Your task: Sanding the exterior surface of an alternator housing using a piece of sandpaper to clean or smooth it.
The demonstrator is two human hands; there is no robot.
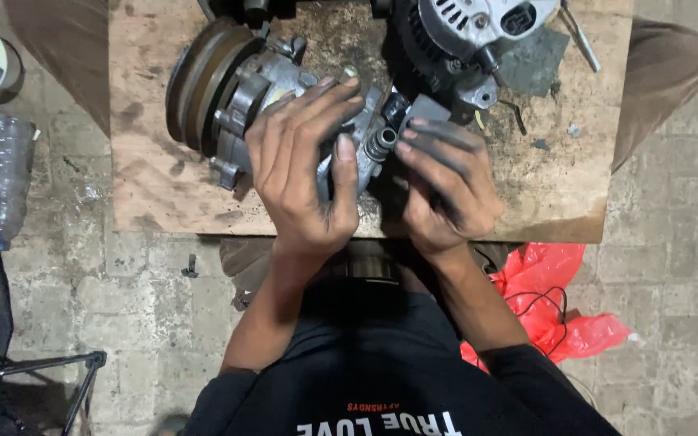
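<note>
Gripping a greasy compressor on the board

Compressor (236, 97): cast metal, judged heavy, rigid, oily-slick; best held by the body, not the pulley. It lay on a wooden board (155, 194). Left hand (304, 173) wrapped the body, fingers (325, 97) spread. Right hand (446, 190) pinched beside the port (381, 143).

place: a rough repair workshop for car parts
desk: a stained, oil-blackened plywood board (163, 194) across the upper middle of the frame
parts: a grey pulley-driven compressor (244, 105) at upper centre, an alternator (470, 40) at the top right of centre
fingers: smeared with black grease (446, 153)
floor: worn, dirty stone blocks (672, 266), with a red plastic bag (551, 274) at lower right
</note>
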